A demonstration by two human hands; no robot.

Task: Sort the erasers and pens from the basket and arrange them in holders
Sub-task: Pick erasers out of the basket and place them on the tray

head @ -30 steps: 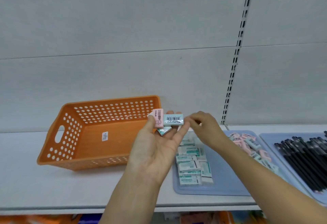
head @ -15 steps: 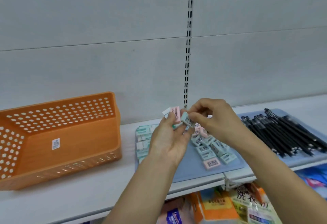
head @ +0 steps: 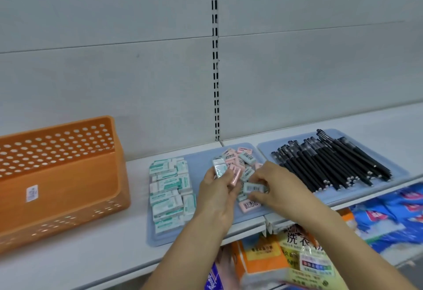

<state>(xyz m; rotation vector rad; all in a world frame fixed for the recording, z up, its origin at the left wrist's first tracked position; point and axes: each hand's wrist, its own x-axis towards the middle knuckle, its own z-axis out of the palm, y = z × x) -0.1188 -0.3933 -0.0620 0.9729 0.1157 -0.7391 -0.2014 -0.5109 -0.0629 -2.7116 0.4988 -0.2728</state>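
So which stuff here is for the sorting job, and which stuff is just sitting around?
For the job:
- orange basket
- erasers on the blue tray
- teal eraser in the right hand
- erasers held by the left hand
- black pens

Just there:
- packets on the lower shelf

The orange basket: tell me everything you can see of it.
The orange basket looks like moulded plastic, rectangular, its upper walls pierced with rows of round holes, more holes low along the near side. It lies tipped so its opening faces the camera, on the white shelf left of the eraser tray, apart from it. A small white sticker sits on the inner surface. Nothing shows inside, no hand touches it, and its left part is cut off.
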